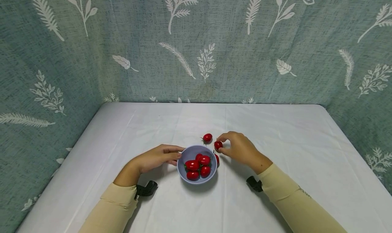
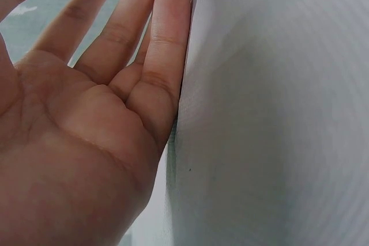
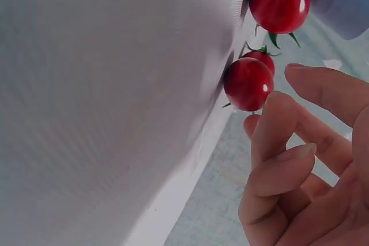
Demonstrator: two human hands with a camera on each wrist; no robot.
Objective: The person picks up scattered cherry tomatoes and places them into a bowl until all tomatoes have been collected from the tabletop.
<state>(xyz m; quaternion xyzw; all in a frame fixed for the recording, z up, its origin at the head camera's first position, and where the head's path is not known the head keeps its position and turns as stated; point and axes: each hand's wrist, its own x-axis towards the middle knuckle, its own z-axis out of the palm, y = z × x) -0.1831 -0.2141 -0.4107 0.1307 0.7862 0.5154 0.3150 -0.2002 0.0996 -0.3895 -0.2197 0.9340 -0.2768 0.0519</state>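
A lavender bowl (image 1: pixel 197 182) holding several cherry tomatoes (image 1: pixel 192 165) stands on the white cloth. At its left side my left hand (image 1: pixel 161 156) touches the rim, fingers mostly straight; the left wrist view shows the bare palm (image 2: pixel 75 136). My right hand (image 1: pixel 240 149) reaches over a loose cherry tomato (image 1: pixel 218 145), thumb and index finger on either side of it. In the right wrist view, a gap shows between the thumb (image 3: pixel 326 87) and that tomato (image 3: pixel 248 84). Another tomato (image 1: pixel 207 137) lies behind it, and one (image 3: pixel 279 1) sits against the bowl's right side.
The table (image 1: pixel 159 120) has a white cloth with rounded back corners. A green leaf-patterned curtain (image 1: pixel 196 56) surrounds it at the back and sides. Black wrist mounts (image 1: pixel 147 188) sit at both sleeve cuffs.
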